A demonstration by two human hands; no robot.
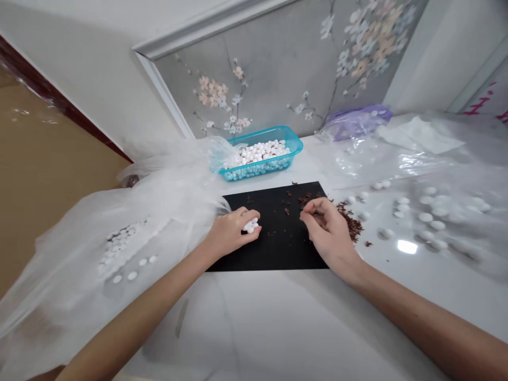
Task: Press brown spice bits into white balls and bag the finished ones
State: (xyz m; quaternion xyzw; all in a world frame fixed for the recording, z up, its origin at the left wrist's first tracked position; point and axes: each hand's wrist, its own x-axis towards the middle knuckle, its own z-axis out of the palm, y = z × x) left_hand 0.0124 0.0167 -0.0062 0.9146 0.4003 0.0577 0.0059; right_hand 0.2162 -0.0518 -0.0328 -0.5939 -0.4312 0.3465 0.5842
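Note:
Several small white balls [251, 226] sit bunched in the fingers of my left hand [230, 230], over the left part of a black mat [273, 254]. My right hand [327, 230] hovers at the mat's right side with thumb and forefinger pinched together. Whatever is between those fingertips is too small to make out. Beside and partly behind my right hand lies a pile of small reddish-brown pieces [352, 225], spilling from the mat onto the table. A few loose brown pieces [287, 211] are scattered on the mat between my hands.
Behind the mat stands a teal plastic basket [296, 144] full of white balls. A clear plastic bag [159, 206] with white balls spreads at left. More balls [426, 217] lie under clear plastic [397, 164] at right, near a purple bag [357, 121]. A floral panel [273, 69] rises behind.

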